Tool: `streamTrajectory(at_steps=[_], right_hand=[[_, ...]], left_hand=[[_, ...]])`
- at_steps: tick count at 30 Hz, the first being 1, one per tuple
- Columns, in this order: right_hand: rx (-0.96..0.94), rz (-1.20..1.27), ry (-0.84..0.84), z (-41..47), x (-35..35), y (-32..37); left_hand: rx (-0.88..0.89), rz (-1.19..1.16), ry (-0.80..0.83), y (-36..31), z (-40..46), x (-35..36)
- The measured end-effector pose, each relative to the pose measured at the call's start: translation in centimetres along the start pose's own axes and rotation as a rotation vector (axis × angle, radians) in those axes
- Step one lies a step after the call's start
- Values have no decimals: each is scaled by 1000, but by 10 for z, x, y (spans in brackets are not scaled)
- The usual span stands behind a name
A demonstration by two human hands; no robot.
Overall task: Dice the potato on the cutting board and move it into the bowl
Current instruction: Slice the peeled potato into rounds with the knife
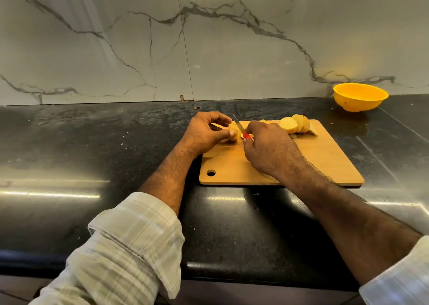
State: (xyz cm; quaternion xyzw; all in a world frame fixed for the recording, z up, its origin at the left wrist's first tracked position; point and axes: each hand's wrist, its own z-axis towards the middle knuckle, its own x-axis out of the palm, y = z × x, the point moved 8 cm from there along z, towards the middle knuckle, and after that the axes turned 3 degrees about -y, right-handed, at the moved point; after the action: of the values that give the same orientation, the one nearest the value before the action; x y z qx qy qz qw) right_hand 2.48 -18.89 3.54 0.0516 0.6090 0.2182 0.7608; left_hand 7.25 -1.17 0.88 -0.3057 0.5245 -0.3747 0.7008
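A wooden cutting board (325, 163) lies on the dark counter. At its far left corner my left hand (204, 134) pinches a small potato piece (233, 132) between thumb and fingers. My right hand (267, 149) grips a red-handled knife (240, 128), its blade angled up and away beside that piece. Several round potato slices (294, 124) lean together at the board's far right. The yellow bowl (359, 96) stands at the back right against the wall; I cannot see inside it.
The black stone counter (92, 153) stretches left and right of the board. A marble-patterned wall (162, 49) rises behind it. The counter's front edge runs below my forearms.
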Motion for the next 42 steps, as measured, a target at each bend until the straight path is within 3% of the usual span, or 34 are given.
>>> streamTrajectory(at_steps=[17,30,42], right_hand=[[-10,24,-9,1,0,10],[-6,58,-41,13,4,7],[30,91,43,17,-3,10]], left_hand=[[-19,17,-106,4,4,2],[-21,-19,-94,7,6,2],[-5,3,-108,3,4,4]])
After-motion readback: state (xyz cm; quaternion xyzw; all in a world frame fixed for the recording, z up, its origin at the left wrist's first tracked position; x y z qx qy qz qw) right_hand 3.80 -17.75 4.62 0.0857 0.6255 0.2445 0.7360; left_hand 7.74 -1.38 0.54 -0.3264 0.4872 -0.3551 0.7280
